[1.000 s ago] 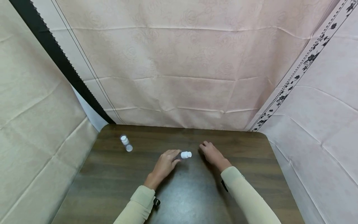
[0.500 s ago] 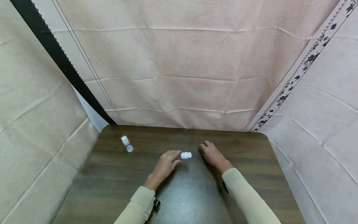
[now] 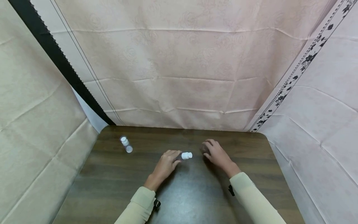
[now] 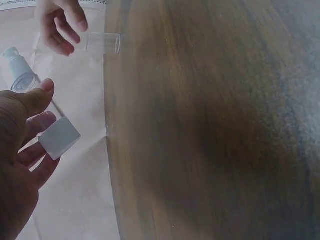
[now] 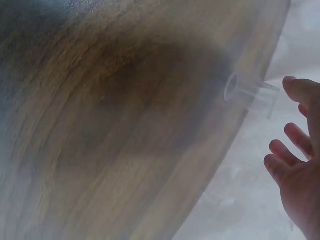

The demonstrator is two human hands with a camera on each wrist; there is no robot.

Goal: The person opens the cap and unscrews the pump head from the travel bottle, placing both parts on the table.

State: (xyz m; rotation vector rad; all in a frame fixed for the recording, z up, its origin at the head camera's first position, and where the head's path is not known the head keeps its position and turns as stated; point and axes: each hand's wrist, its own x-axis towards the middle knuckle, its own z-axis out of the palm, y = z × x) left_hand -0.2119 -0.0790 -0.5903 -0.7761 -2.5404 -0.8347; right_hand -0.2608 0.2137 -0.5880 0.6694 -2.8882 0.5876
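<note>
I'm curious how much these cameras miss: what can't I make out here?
- Held bottle: head view, lower end hidden by the left hand.
- Clear cylinder: right wrist view, blurred; head view, partly covered by the right hand.
- Right hand: right wrist view, cut off by the right edge.
- Other bottle: head view, too small to tell any lettering.

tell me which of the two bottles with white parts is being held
The bottle in the person's left hand; the other bottle is on the table near its far left corner, touched by neither hand.
</note>
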